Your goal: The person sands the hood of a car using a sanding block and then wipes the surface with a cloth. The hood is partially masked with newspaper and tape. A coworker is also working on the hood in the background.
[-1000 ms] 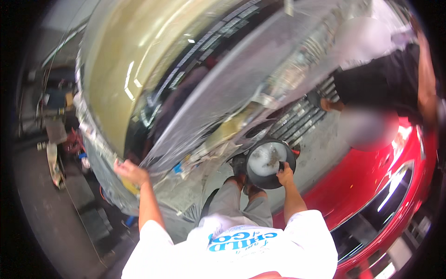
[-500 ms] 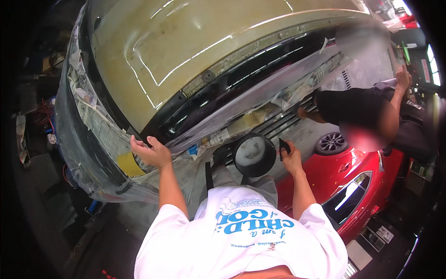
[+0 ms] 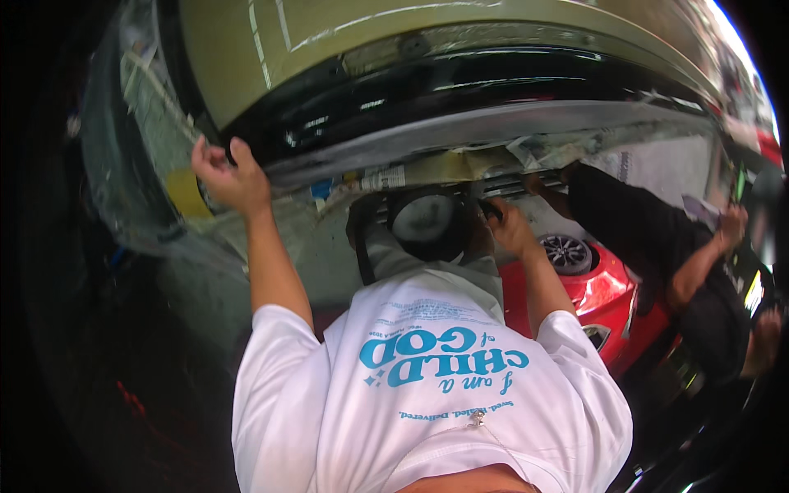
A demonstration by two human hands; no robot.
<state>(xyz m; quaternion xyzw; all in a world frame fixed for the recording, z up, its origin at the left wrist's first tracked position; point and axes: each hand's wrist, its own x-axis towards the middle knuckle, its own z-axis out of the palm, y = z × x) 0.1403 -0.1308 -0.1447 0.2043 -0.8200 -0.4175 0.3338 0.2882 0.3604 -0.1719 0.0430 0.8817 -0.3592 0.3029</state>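
Observation:
A car's olive-tan panel (image 3: pixel 329 20), edged by a glossy black strip (image 3: pixel 370 94), spans the top of the view. My left hand (image 3: pixel 236 179) is raised at the strip's left corner with thumb and fingers apart; whether the fingertips touch it I cannot tell. My right hand (image 3: pixel 511 228) grips a small black flat piece (image 3: pixel 491 209), partly covered by the fingers. Just left of that hand is a round black bucket (image 3: pixel 452 240) with cloudy, greyish liquid, low in front of my body.
Masking paper (image 3: pixel 448 167) and clear plastic sheeting (image 3: pixel 230 246) drape the car. A yellow piece (image 3: pixel 189 194) sits beside my left hand. On the right are a small red car (image 3: pixel 608 300) and another person in black clothes (image 3: pixel 625 205), bent over.
The view has shifted, so the panel sits higher. My left hand stays by the corner. My right hand with the black piece is closer to the bucket's rim. The other person's arms have shifted.

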